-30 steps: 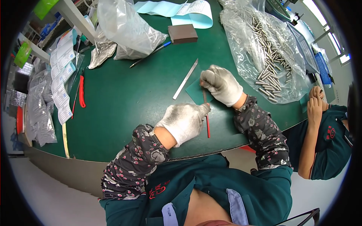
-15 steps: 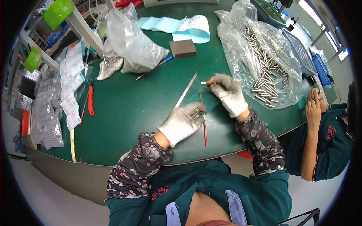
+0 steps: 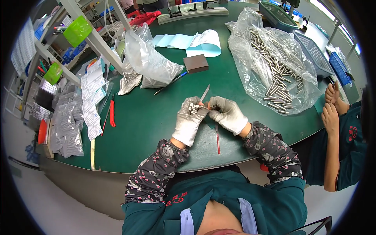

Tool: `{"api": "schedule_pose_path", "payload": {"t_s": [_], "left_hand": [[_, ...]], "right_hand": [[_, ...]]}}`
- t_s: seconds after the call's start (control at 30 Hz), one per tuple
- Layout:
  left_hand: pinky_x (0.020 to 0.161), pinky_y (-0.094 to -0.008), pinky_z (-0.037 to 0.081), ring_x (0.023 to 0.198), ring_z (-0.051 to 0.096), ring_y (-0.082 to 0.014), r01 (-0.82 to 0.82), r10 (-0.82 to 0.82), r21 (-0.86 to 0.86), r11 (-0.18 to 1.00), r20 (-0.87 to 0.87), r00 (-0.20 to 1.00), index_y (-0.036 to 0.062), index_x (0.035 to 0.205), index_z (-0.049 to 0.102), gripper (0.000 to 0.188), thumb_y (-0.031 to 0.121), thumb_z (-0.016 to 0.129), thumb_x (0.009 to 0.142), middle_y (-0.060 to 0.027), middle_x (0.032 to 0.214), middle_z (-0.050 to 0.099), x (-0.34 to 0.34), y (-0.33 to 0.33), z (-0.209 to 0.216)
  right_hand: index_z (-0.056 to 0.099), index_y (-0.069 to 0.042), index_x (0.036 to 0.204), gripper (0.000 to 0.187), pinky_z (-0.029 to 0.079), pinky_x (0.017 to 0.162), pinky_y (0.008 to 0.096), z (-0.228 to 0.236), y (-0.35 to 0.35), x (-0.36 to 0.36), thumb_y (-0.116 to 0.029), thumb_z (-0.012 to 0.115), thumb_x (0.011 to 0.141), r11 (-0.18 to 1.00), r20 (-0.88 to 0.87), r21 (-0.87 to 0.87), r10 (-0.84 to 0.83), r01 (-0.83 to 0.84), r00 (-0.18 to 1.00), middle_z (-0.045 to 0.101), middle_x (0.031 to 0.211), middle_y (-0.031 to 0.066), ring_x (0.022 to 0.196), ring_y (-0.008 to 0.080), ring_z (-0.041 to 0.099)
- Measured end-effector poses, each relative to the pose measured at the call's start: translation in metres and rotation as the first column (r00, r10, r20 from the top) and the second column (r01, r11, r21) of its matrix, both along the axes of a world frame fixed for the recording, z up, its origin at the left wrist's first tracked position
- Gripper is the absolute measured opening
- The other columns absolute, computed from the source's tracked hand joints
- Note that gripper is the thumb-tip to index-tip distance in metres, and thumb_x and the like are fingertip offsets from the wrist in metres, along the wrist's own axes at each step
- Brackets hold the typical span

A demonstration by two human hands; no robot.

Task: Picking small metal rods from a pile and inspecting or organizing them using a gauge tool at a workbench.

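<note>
My left hand (image 3: 187,124), in a grey-white fingerless glove, is turned palm up. Its fingers are curled round several short metal pins (image 3: 193,109), whose round ends show. My right hand (image 3: 230,117), gloved alike, meets it from the right, thumb and fingers pinched on a thin metal pin (image 3: 203,107) at the left fingertips. Beneath the hands lies a slim tool with a red handle (image 3: 218,143), its far end covered. A pointed metal strip (image 3: 205,92) sticks out beyond my fingers. Part of a small green sheet (image 3: 209,123) shows between my hands.
Many loose metal pins lie on an open clear plastic bag (image 3: 244,64) at the right. Further off are a brown block (image 3: 196,63), a blue pen (image 3: 172,82) and a filled plastic bag (image 3: 150,58). Red-handled pliers (image 3: 112,113) lie left. A co-worker's hands (image 3: 331,102) are at far right.
My left hand has turned from palm down to palm up, showing the metal pins. My right hand has come left and nearer, bringing its pin against the left fingers. The view has shifted slightly.
</note>
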State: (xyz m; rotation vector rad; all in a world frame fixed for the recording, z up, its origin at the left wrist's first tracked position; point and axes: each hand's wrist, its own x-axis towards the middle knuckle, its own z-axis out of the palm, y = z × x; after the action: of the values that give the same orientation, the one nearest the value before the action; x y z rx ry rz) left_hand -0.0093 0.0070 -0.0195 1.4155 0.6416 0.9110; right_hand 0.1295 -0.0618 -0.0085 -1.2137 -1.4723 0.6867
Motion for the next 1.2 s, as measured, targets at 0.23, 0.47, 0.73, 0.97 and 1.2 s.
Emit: {"api": "schedule_pose_path", "payload": {"t_s": [0.23,0.47,0.73,0.97,1.2], "left_hand": [[0.04,-0.0174,0.033,0.055,0.047,-0.0071,0.125,-0.029,-0.345,0.93,0.271,0.962,0.0099,0.09,0.045,0.006,0.008,0.049,0.084,-0.0024,0.07,0.052,-0.011,0.014,0.01],[0.073,-0.0346,0.049,0.078,0.054,-0.0144,0.402,-0.078,-0.417,0.815,0.608,0.79,0.0113,0.09,0.049,0.007,0.018,0.048,0.088,-0.0022,0.078,0.052,-0.012,0.017,0.016],[0.082,-0.0304,0.049,0.096,0.055,-0.0175,0.494,-0.254,-0.507,0.706,0.47,0.845,0.0047,0.111,0.046,0.027,0.017,0.049,0.088,-0.0076,0.106,0.054,-0.025,-0.002,0.032],[0.078,-0.0274,0.05,0.093,0.056,-0.0148,0.543,-0.369,-0.47,0.695,0.415,0.832,0.0039,0.111,0.047,0.028,0.014,0.053,0.085,-0.0057,0.104,0.054,-0.036,0.0,0.034],[0.076,-0.0267,0.049,0.09,0.057,-0.0149,0.502,-0.354,-0.491,0.712,0.367,0.86,0.0045,0.106,0.051,0.025,0.018,0.054,0.085,-0.0046,0.097,0.058,-0.032,0.003,0.037]], "right_hand": [[0.054,-0.005,0.084,0.01,0.043,0.067,0.0332,0.006,-0.003,0.002,-0.008,0.052,0.075,0.992,0.15,0.029,-0.124,0.12,0.981,0.056,0.074,0.0101,0.073,0.0265,0.054],[0.05,-0.002,0.104,0.045,0.043,0.079,0.037,0.034,-0.003,-0.004,-0.027,0.067,0.069,0.904,0.493,0.424,-0.286,0.059,0.822,0.053,0.104,0.0177,0.094,0.0317,0.053],[0.045,-0.003,0.116,0.067,0.039,0.086,0.0416,0.039,0.008,-0.026,-0.029,0.069,0.06,0.925,0.63,0.34,-0.091,-0.169,0.771,0.05,0.111,0.0175,0.103,0.0338,0.049],[0.048,-0.005,0.113,0.059,0.041,0.081,0.0403,0.03,0.003,-0.035,-0.026,0.07,0.062,0.906,0.578,0.418,-0.205,-0.071,0.79,0.055,0.102,0.0143,0.094,0.0308,0.054],[0.042,-0.004,0.119,0.065,0.042,0.079,0.0402,0.028,0.003,-0.035,-0.028,0.068,0.065,0.899,0.585,0.436,-0.252,-0.037,0.771,0.055,0.102,0.0161,0.094,0.0319,0.054]]}}
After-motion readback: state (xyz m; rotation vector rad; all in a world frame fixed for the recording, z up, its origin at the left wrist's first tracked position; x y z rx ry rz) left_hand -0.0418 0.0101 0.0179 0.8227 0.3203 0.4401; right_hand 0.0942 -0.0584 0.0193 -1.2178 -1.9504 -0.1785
